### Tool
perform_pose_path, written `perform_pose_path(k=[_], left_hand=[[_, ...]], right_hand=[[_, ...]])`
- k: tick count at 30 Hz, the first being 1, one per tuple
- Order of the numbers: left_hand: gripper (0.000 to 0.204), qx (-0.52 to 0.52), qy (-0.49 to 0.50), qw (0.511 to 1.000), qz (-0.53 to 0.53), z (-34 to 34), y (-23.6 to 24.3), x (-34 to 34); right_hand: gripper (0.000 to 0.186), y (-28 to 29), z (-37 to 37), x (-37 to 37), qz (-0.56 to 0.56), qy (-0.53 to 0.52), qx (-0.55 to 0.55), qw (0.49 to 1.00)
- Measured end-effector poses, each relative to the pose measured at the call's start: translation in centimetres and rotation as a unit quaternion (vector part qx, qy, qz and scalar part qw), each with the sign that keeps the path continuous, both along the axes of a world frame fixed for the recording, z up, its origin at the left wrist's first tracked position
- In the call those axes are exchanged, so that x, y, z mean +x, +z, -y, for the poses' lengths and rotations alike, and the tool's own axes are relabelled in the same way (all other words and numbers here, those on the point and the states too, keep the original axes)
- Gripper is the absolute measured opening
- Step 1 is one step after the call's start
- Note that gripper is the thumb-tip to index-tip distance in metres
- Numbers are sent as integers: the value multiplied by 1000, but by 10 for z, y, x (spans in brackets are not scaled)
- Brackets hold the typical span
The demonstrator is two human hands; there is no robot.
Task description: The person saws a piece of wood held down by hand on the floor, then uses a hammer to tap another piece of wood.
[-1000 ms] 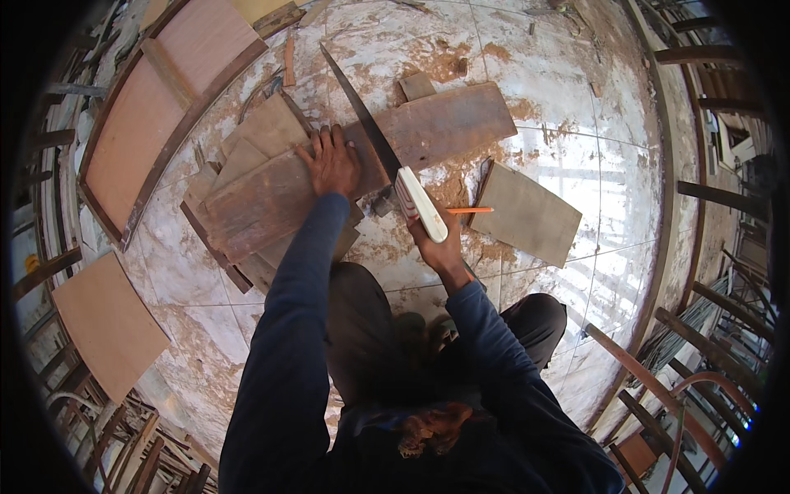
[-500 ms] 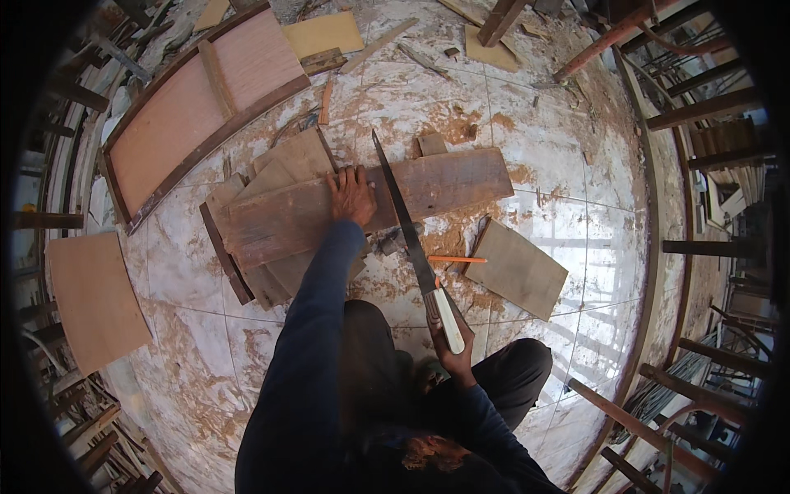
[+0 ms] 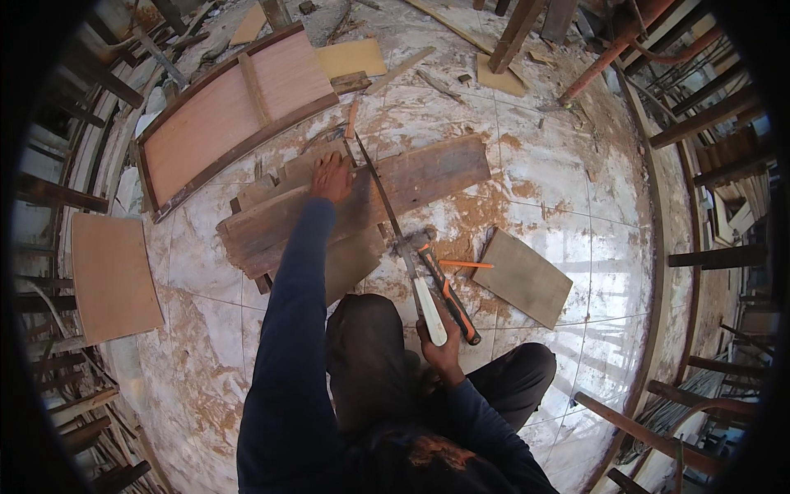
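Note:
A long dark brown plank (image 3: 424, 174) lies at a slant across thinner boards on the floor. My left hand (image 3: 332, 177) rests on it near the far edge, fingers stretched out. My right hand (image 3: 443, 350) is closed round the white handle of a handsaw (image 3: 384, 200). The saw's dark blade points away from me and passes over the plank, right of my left hand; whether its teeth touch the wood, I cannot tell. Close beside the saw, on its right, lies a hammer (image 3: 448, 292) with an orange and black handle. An orange pencil-like stick (image 3: 467, 263) lies past the hammer.
A grey-brown thin board (image 3: 524, 278) lies on the right. A framed pink panel (image 3: 202, 136) is at the far left, and a flat brown sheet (image 3: 115, 280) at the left. Wooden posts and stacked timber line both sides. Sawdust and scraps litter the tiled floor (image 3: 197, 354).
The plank has shifted left and turned slightly on the boards. My left hand has moved toward its far edge. The saw has swung left, uncovering the hammer.

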State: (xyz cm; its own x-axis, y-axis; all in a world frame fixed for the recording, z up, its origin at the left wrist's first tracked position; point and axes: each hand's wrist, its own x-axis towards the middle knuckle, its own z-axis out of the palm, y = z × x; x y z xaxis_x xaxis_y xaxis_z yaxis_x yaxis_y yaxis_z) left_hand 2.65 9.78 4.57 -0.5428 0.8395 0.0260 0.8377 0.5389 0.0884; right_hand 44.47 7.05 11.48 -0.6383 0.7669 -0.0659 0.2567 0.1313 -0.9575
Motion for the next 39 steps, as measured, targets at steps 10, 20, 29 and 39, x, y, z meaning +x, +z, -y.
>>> perform_pose_path(k=[10, 20, 29, 39], left_hand=[[75, 17, 229, 973, 10, 49, -52, 61], [76, -41, 160, 986, 33, 46, -55, 48], [76, 24, 169, 983, 61, 44, -47, 49], [83, -17, 157, 984, 86, 33, -37, 43]], right_hand=[[60, 3, -15, -34, 30, 42, 15, 999], [61, 40, -29, -44, 65, 106, -11, 992], [60, 72, -14, -5, 120, 63, -80, 988], [48, 6, -66, -145, 50, 44, -18, 998]])
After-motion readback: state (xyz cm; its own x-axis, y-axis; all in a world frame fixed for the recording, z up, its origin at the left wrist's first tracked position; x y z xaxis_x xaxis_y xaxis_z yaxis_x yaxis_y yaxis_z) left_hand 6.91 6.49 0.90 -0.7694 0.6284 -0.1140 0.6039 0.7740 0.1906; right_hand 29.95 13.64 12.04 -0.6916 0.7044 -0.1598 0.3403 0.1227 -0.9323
